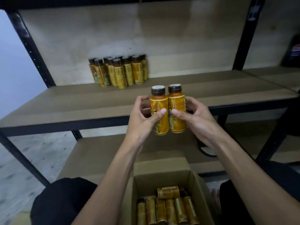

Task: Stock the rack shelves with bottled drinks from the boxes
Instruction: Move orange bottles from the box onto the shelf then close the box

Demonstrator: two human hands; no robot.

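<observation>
The rack (33,51) fills the view, black posts carrying brown boards, and its middle shelf (65,103) stretches across in front of the person, mostly bare. A lower shelf (97,151) runs beneath it. In front of that, the open box (162,177) sits between the person's knees (61,200), probably so that both arms can reach in and up to the rack without shifting. Inside the box more bottles (167,208) lie on their sides in a row, with one laid across the top. At the rear of the middle shelf, left of centre, a cluster (118,70) of the same yellow-labelled drinks stands upright, packed tight near the back panel (113,33). This looks like a block being filled from the rear forward. The left hand (142,117) and right hand (194,117) are raised just before the shelf's front edge. Each has its fingers wrapped round the far side of one bottle and its thumb pressed on the near label. The left bottle (158,101) and right bottle (177,101) are upright, caps up, sides touching, in the air and not yet on the shelf. Held as a pair, they can likely be set down together beside the cluster, already standing the right way.
</observation>
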